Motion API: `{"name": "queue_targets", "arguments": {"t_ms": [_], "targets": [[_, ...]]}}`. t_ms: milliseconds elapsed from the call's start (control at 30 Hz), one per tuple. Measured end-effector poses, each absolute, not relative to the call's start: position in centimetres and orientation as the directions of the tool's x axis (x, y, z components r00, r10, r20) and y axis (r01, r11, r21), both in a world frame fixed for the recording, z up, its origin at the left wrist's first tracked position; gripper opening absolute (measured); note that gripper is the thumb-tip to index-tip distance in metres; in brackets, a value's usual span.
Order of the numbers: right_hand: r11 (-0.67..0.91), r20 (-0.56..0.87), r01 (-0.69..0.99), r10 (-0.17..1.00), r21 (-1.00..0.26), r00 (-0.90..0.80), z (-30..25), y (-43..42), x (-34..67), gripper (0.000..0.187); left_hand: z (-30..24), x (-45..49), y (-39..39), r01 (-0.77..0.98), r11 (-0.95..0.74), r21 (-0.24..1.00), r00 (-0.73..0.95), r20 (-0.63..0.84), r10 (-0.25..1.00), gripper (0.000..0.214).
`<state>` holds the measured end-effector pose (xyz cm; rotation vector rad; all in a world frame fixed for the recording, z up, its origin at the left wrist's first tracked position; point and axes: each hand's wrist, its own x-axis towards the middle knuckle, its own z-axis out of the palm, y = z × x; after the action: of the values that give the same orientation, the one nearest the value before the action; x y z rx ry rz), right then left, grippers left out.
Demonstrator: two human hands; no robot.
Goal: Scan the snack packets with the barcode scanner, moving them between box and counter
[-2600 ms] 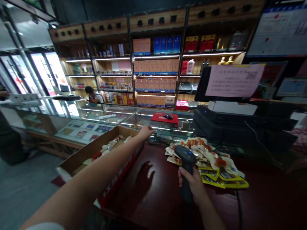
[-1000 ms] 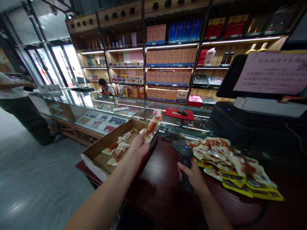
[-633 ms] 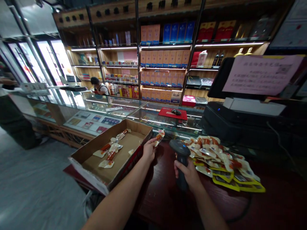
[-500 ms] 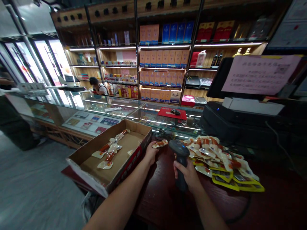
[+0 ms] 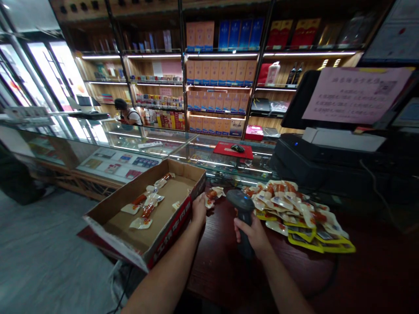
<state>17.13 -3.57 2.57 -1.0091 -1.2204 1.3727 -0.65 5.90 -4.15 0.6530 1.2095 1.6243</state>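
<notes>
Right hand [image 5: 250,227] wraps barcode scanner [image 5: 241,201] handle; left hand [image 5: 198,210] pinches what looks like 1 vacuum-packed sausage [image 5: 212,195], between cardboard carton [image 5: 173,224] and scanner. From where I stand, best angle sausage flat toward scanner front, film smooth, print uncovered, scanner steady.

Left hand [image 5: 199,210], earlier stretched across the carton [image 5: 176,219] with fingers past its far right corner, has been drawn back to just beside the carton's right wall. Sausage packet [image 5: 213,194], held upright at that far right corner one second ago, is now lower, in the left grip, slanting away from the carton. Carton interior, previously part-covered by the forearm, is now exposed.
</notes>
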Motion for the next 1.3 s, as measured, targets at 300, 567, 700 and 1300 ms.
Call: {"name": "queue_targets", "arguments": {"t_ms": [300, 567, 700, 1300], "targets": [[-0.047, -0.033, -0.072, 0.984, -0.996, -0.177, 1.7, -3.6, 16.6, 0.045, -3.1, -2.1, 5.6, -0.777, 0.042, 0.629, -0.107, -0.198, 0.974, 0.027], [-0.046, -0.026, -0.137, 0.989, -0.989, -0.145, 3.2, -4.3, 17.2, 0.045, -3.4, -2.3, 5.7, -0.684, 0.079, 0.725, -0.131, -0.229, 0.965, 0.029], [-0.060, -0.044, -0.146, 0.993, -0.987, -0.105, 3.1, -4.4, 17.5, 0.045, -4.1, -1.7, 6.1, -0.572, 0.020, 0.820, -0.217, -0.174, 0.961, 0.030], [-0.037, -0.031, -0.190, 0.999, -0.981, -0.034, 2.5, -4.3, 19.1, 0.054, 0.2, 3.5, 5.8, 0.834, -0.106, 0.542, -0.051, 0.266, 0.963, 0.023]]}}
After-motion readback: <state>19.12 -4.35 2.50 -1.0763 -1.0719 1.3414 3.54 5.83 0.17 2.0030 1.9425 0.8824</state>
